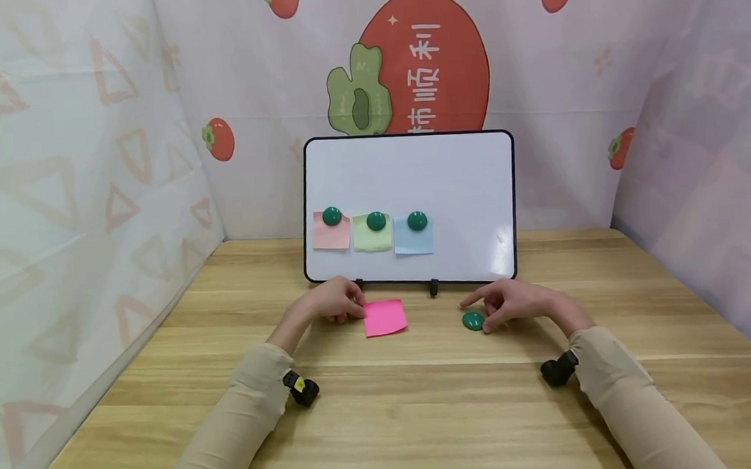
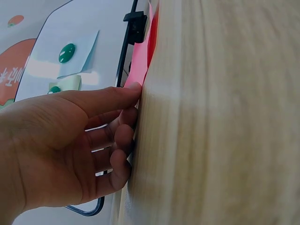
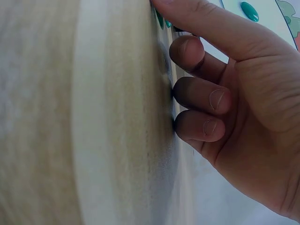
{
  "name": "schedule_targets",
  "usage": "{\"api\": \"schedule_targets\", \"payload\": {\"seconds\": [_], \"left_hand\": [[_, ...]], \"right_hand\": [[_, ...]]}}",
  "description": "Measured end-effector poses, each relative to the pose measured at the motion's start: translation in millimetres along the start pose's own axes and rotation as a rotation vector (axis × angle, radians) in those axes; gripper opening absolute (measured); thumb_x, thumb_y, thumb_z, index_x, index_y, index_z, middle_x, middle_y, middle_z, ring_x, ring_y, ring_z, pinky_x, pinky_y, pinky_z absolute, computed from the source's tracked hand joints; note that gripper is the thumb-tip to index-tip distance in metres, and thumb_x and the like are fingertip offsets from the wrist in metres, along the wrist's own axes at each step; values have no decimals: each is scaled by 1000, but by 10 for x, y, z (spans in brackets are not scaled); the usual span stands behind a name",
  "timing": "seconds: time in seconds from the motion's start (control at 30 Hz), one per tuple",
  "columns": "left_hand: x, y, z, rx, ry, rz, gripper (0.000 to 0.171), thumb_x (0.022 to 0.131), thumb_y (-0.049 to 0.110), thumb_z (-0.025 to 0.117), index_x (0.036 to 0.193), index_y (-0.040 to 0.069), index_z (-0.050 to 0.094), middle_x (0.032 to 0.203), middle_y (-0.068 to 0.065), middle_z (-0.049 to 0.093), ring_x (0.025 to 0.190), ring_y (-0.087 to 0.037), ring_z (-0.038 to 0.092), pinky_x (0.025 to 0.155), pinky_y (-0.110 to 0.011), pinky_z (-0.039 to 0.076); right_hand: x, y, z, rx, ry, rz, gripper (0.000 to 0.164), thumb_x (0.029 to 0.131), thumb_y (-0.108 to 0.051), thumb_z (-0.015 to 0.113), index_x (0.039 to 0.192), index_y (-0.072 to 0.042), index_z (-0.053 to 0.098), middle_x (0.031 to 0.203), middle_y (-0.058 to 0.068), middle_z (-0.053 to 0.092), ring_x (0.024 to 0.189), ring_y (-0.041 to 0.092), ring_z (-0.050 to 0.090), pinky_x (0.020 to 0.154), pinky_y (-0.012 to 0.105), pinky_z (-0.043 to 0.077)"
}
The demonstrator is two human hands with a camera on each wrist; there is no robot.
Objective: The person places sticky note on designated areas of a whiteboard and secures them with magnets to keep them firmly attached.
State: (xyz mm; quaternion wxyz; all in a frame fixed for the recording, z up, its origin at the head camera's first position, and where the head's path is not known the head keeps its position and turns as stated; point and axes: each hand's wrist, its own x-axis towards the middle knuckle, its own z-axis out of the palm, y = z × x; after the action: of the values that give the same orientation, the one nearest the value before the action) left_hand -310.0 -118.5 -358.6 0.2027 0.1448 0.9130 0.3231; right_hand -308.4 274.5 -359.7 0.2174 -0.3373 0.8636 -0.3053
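A bright pink sticky note (image 1: pixel 385 318) lies on the table just below the whiteboard. My left hand (image 1: pixel 339 299) pinches its left edge between thumb and index finger; in the left wrist view the thumb tip meets the pink paper (image 2: pixel 139 61), while the other fingers curl loosely near the tabletop. To the right, a round green magnet (image 1: pixel 473 321) rests on the wood. Spread around it are the thumb and index finger of my right hand (image 1: pixel 513 302), the thumb at its right edge and the index tip above it. The remaining fingers are bent.
The whiteboard (image 1: pixel 468 180) stands upright on small black feet (image 1: pixel 433 288). Pink (image 1: pixel 332 238), green (image 1: pixel 372 242) and blue (image 1: pixel 413 243) notes hang in a row at its lower left, each under a green magnet. Printed cloth (image 1: pixel 264 183) walls surround the wooden table (image 1: pixel 417 416).
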Motion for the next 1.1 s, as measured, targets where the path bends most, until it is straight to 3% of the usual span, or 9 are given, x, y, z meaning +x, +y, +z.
{"api": "schedule_targets", "payload": {"seconds": [0.17,0.53,1.1], "left_hand": [[-1,6,11,13,-3,-7,11,92,21,72,90,10,69,66,0,53,53,-11,45,47,-22,35],[-13,58,26,43,-4,7,16,91,25,73,95,11,66,74,1,55,53,-10,44,48,-22,37],[6,71,49,33,0,22,10,94,23,68,95,13,69,73,1,55,53,-11,45,48,-22,35]], "right_hand": [[-12,16,0,11,-17,16,50,85,-19,79,132,-12,63,73,-1,50,68,8,46,60,20,37],[-23,77,22,-16,16,26,40,85,-24,79,123,-17,70,83,-1,55,76,12,50,68,23,40],[2,28,44,-14,24,59,37,87,-23,76,122,-14,70,76,-1,54,66,10,48,60,22,39]]}}
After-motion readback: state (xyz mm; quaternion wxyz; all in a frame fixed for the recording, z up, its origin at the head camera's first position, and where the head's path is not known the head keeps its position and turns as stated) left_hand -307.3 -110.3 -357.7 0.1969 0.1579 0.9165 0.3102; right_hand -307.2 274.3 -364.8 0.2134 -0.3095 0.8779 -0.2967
